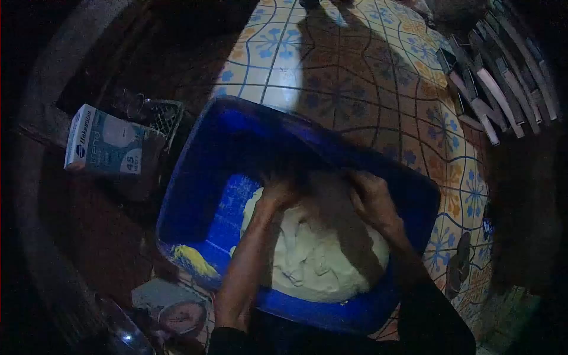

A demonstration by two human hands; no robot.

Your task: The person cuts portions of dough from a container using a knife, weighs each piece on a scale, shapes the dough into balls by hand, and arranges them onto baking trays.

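A large mass of pale dough (319, 254) lies in a deep blue tub (216, 228), its surface creased and folded. My left hand (285, 189) rests on the upper left part of the dough, bent at the wrist. Dark shadow covers most of its fingers. At the upper right edge of the dough, my right hand (371, 192) has its fingers curled in against it, fingertips hidden. A shadow falls across the dough between the hands. Yellow residue (195, 260) clings to the tub's lower left corner.
Left of the tub stands a printed carton (106, 142) beside a dark lattice basket (168, 121). Patterned tiles (349, 94) cover the floor beyond. Several long slats (497, 89) are at the upper right. A roundish container (182, 316) sits at the lower left.
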